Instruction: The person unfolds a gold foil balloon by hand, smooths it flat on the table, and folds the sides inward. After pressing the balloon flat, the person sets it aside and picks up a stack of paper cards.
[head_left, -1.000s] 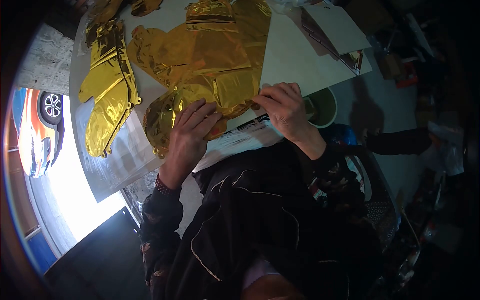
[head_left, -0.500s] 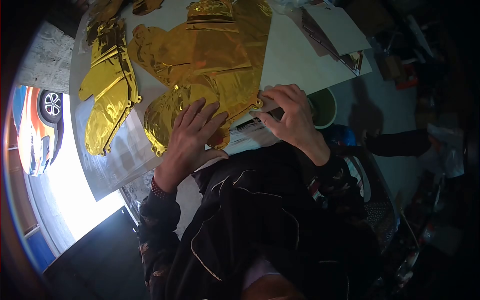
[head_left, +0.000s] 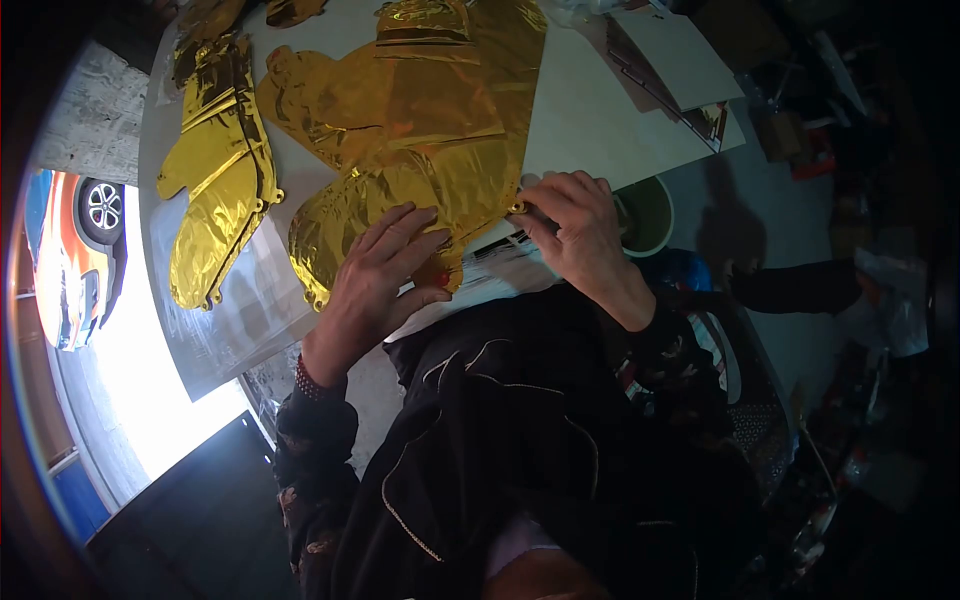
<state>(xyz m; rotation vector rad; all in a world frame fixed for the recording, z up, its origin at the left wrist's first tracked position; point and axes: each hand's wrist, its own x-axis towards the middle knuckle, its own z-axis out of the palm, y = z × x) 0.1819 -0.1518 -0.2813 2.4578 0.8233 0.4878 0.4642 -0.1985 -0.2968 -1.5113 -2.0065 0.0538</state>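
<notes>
Left hand is laid loosely spread on the foil, apparently to steady it, while its tab seems pinched by the right hand near the worktop edge.

the shiny gold foil, flat and wrinkled, lies under the left hand and spreads well beyond it. a rounded lobe bulges out left of the left hand. the near edge runs across to a small ringed tab at the fingertips of the right hand. fold lines cross it ahead of the hands.
</notes>
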